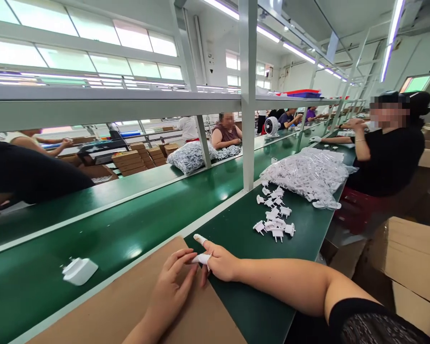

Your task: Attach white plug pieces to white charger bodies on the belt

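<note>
White plastic: I see the small part (pixel 201 258) pinched in the fingers of the right hand (pixel 220 263), at the right edge of the cardboard sheet (pixel 129 306). The left hand (pixel 170 286), fingers loosely extended, touches it, probably to steady it. Loose plugs (pixel 275 224) lie beyond the sheet.

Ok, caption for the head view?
Right hand holds a white piece, left hand touching it, over cardboard; white plugs nearby.

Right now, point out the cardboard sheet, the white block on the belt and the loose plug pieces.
cardboard sheet (pixel 118 298): head view, bare middle area.
white block (pixel 79 270): head view, top face.
loose plug pieces (pixel 275 224): head view, middle of the cluster.
</note>
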A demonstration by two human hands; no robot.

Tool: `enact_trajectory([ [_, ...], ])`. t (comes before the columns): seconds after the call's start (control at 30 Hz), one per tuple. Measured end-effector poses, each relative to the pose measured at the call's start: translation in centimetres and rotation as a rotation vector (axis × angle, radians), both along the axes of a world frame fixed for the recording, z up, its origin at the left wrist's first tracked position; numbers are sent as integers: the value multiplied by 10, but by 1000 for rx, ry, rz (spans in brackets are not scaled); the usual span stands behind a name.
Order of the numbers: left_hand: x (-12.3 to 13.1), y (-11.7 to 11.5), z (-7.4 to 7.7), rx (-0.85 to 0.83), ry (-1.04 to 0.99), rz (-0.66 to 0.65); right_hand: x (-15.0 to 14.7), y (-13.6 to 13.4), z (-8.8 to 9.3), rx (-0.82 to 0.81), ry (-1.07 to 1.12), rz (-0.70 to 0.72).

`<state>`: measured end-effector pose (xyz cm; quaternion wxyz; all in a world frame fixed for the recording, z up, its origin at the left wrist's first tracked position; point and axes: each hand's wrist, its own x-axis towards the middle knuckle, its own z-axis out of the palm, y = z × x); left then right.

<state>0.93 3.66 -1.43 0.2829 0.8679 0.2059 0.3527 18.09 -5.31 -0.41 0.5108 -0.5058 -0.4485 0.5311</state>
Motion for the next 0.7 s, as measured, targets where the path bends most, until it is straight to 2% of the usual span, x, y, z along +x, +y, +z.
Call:
enact_trajectory([
  [0.2,4,-2,6,106,64,-105,8,1,1,-19,-31,121],
  [0.4,4,-5,8,92,211,-100,9,-1,5,-1,-176,107],
  [0.57,2,-8,8,107,336,-69,7,1,6,-12,-149,110],
  [0.7,0,-8,7,110,339,-73,6,4,5,-27,-146,119],
])
